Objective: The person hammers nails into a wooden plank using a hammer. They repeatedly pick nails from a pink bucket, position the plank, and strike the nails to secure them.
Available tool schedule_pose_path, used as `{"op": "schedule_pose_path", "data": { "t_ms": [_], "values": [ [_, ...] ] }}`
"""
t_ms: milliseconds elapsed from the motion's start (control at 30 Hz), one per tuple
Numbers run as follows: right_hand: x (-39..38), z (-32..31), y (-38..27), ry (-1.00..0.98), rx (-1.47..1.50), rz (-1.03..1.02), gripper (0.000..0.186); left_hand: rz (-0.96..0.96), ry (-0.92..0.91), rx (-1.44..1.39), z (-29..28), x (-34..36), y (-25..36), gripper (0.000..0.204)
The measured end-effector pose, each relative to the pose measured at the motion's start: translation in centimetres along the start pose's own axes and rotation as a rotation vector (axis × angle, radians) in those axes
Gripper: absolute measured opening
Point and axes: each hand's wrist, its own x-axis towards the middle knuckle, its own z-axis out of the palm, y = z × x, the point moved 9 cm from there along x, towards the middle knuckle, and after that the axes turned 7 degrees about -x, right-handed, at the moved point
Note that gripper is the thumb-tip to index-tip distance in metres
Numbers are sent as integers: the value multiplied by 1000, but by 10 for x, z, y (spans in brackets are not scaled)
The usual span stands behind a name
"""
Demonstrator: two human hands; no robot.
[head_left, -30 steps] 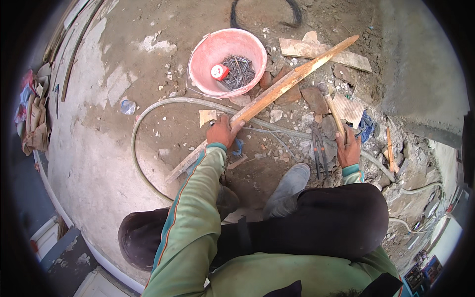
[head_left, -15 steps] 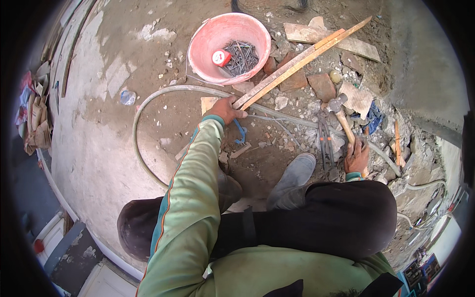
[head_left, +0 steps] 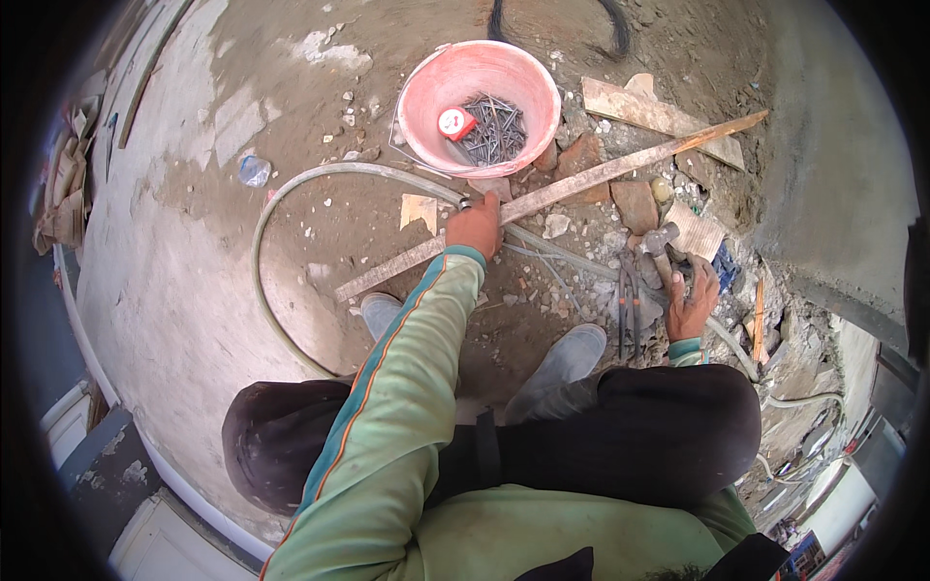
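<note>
My left hand (head_left: 475, 227) is wrapped round a long, rough wooden strip (head_left: 387, 271) that lies diagonally across the rubble, its far end near a short board (head_left: 620, 107). My right hand (head_left: 690, 300) grips the handle of a hammer (head_left: 662, 239), head pointing away from me. Just left of it, pliers (head_left: 635, 312) with orange-marked handles rest on broken pieces. Beyond my left hand stands a pink bucket (head_left: 531, 82) containing many nails (head_left: 496, 131) and a red-and-white tape measure (head_left: 453, 123). A grey hose (head_left: 276, 218) curves under the strip.
My grey boots (head_left: 560, 360) are below the strip. Broken bricks (head_left: 635, 208) and rubble cover the right side. Black wire (head_left: 615, 29) lies at the top, a plastic cup (head_left: 254, 171) on the left, stacked sacks (head_left: 68, 184) at the far left, and a concrete slab (head_left: 833, 174) at the right.
My left hand has moved right with the strip, whose far end has swung down and to the right. The hammer in my right hand has shifted, its head turning up into view.
</note>
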Motion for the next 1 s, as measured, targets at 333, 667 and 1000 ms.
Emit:
{"op": "schedule_pose_path", "data": {
  "t_ms": [333,667,1000],
  "values": [
    [212,20,-272,-384,162,-846,20,99,244,19,19,2,4,44],
    [211,200,-359,-795,-262,-954,22,-11,217,-114,12,1,6,33],
    [199,237,-381,-767,-495,-979,24,9,295,-199,7,0,2,31]
  ]
}}
